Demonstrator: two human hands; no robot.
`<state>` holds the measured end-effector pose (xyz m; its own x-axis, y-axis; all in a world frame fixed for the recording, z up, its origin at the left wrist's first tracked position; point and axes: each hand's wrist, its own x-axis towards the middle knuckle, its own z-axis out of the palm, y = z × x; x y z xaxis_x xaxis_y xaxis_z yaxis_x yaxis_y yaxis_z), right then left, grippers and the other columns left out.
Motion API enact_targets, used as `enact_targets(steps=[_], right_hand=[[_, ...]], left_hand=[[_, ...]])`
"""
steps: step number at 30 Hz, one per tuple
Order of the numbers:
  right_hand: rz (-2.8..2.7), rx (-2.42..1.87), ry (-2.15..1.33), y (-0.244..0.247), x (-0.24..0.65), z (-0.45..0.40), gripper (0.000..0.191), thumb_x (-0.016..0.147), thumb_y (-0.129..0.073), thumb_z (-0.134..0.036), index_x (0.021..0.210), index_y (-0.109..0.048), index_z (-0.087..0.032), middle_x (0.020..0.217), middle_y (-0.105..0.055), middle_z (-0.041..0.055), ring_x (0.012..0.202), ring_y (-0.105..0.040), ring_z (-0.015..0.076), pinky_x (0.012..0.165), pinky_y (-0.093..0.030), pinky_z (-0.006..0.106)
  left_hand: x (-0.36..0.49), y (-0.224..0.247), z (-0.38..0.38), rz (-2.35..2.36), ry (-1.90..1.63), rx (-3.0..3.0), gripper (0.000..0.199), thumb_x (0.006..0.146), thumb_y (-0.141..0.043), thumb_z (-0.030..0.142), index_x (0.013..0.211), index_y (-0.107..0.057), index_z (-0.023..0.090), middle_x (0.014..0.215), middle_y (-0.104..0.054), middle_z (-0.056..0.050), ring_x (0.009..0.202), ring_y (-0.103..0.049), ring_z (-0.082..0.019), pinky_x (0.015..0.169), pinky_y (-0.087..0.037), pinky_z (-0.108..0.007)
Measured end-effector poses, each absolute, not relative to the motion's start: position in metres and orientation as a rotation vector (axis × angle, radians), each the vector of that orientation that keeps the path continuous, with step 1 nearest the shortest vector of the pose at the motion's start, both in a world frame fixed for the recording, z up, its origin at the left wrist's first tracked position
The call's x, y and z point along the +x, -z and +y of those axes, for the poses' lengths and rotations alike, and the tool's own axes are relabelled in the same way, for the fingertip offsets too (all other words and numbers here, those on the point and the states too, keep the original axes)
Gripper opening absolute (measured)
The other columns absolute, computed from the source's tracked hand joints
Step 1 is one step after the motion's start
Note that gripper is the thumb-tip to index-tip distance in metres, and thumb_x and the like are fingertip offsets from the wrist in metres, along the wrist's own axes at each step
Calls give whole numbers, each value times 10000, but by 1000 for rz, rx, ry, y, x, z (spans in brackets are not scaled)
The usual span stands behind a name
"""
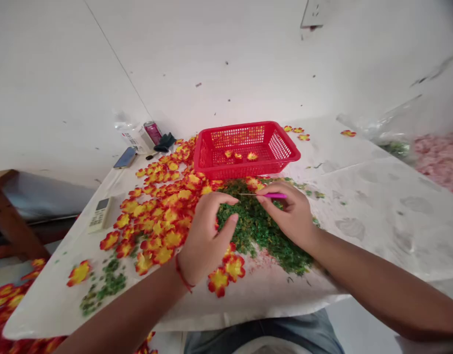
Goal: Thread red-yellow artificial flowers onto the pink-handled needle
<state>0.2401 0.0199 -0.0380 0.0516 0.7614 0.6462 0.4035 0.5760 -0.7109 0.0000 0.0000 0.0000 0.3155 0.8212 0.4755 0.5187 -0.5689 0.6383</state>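
The right hand (287, 211) is pinching a thin pink-handled needle (274, 195) between pressed-together fingers, holding it over a crumbly heap of green bits (256, 226), while the left hand (206, 233) is curling just beside it, fingers slightly apart. Flat, ruffled red-and-yellow flowers (156, 211) are lying scattered across a white sheet (359, 236), and a red mesh basket (215, 147) is holding three more (241, 156).

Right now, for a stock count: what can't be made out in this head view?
Head view:
What the left hand pinches: hidden by its fingers.
Middle of the pink-handled needle: hidden by the right hand.
Red flowers at lower left: cut off by the frame edge.
The can's label: too small.
The pink heap: too blurred to identify.
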Motion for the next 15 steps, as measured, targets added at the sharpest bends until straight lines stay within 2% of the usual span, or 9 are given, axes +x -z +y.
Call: enact_targets(steps=[2,4,6,8,12,15], right_hand=[[-1544,-1014,-368,42,242,24,54,1072,-766,-281,1063,-818,-290,1004,-836,44,942,-778,237,859,-607,425],[-1503,-1020,-442,45,244,29,113,1099,-733,-359,1030,-772,-279,955,-795,36,838,-741,222,774,-574,406],[-1482,-1036,-558,48,245,34,221,1098,-727,-423,944,-703,-268,826,-716,2,679,-673,190,680,-529,380],[-1473,-1043,-673,51,246,39,263,1109,-700,-446,921,-668,-265,745,-678,-22,618,-657,178,674,-533,377],[-1412,-1004,-808,55,245,44,288,1107,-671,-512,961,-659,-264,773,-726,-7,678,-725,199,706,-589,385],[-1400,-1013,-821,55,244,43,238,1086,-708,-473,978,-651,-269,807,-731,-12,711,-730,191,718,-579,370]], left_hand=[[19,6,-1,1161,-1033,2224,237,1103,-654,210,1290,-657,354,1294,-761,-64,1288,-732,-305,1154,-613,-550],[28,13,10,1169,-1009,2191,221,1093,-656,179,1259,-675,324,1248,-779,-64,1236,-748,-297,1126,-618,-546],[30,21,25,1198,-1028,2180,196,1083,-644,144,1193,-697,297,1170,-795,-49,1158,-763,-283,1086,-617,-537],[29,30,37,1227,-1057,2242,190,1070,-636,119,1135,-703,284,1110,-803,-44,1107,-764,-283,1041,-608,-525],[22,40,45,1238,-1028,2436,175,1070,-631,118,1106,-688,279,1070,-802,-43,1049,-754,-291,981,-584,-517],[18,44,45,1249,-956,2549,147,1069,-648,135,1104,-693,271,1075,-799,-54,1055,-743,-311,967,-578,-533]])
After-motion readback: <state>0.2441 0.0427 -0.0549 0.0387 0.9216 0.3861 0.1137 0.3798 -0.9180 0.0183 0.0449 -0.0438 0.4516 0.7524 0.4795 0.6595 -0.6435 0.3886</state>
